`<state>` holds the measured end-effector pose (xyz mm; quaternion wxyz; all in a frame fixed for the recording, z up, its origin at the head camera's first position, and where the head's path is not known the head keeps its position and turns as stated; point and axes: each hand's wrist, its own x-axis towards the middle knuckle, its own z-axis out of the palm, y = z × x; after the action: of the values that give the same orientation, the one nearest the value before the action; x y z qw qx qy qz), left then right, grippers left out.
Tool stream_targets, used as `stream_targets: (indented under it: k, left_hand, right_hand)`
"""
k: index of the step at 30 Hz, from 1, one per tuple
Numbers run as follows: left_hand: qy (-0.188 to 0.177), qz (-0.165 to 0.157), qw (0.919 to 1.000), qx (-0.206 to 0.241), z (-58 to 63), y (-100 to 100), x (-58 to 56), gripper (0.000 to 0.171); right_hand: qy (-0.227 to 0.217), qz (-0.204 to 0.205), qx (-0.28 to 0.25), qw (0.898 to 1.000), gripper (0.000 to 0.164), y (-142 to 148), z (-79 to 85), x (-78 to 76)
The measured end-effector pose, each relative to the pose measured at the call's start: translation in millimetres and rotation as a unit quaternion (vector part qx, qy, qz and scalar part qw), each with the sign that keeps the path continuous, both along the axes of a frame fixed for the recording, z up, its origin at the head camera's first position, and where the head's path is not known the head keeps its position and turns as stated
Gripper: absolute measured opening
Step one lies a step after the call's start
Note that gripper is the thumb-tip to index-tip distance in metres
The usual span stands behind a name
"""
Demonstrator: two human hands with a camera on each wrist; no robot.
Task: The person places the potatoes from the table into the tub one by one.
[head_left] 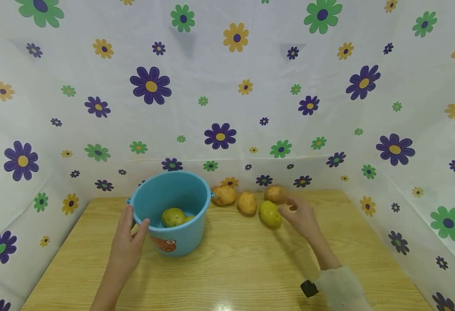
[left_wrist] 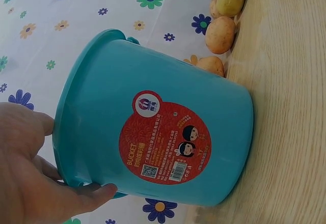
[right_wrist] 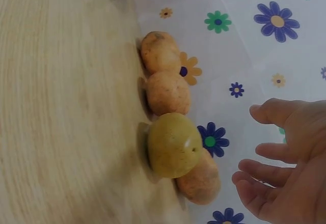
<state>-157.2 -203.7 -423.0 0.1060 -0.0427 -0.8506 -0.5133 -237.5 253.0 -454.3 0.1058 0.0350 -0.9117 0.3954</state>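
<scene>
A light-blue plastic bucket [head_left: 184, 242] stands on the table, tilted slightly in the head view. My left hand [head_left: 128, 248] holds its near left rim, thumb at the edge and fingers along the outside, as the left wrist view shows close to the red bucket label [left_wrist: 163, 142]. Inside the bucket lies a green fruit [head_left: 174, 217], with a yellowish piece partly hidden beside it. A yellow-green fruit [head_left: 270, 214] rests on the table in front of a potato [head_left: 275, 194]. My right hand [right_wrist: 295, 168] is just right of that fruit, fingers loosely bent around nothing.
Two more potatoes, one near the bucket [head_left: 224, 195] and one in the middle [head_left: 247, 203], sit in a row along the back edge of the wooden table [head_left: 227, 276]. A flower-patterned white sheet [head_left: 251, 108] rises behind and at both sides.
</scene>
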Motion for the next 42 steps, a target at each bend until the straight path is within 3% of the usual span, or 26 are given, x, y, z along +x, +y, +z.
stream_targets:
  k: [10,26,42]
  left_hand:
    - [0.0,0.002,1.0,0.002,-1.1,-0.8,-0.9,0.08]
    - [0.002,0.003,1.0,0.003,-0.1,0.1,0.4,0.08]
    - [0.005,0.008,1.0,0.004,-1.5,0.0,0.5,0.079]
  right_hand:
    - [-0.027,-0.012,0.017,0.999,0.056,-6.3,-23.1,-4.7]
    - [-0.075,-0.03,0.01,0.997,0.062,-17.8,-45.9,-9.8]
    - [-0.064,-0.041,0.007,0.997,0.066,-24.3,-56.7,-12.4]
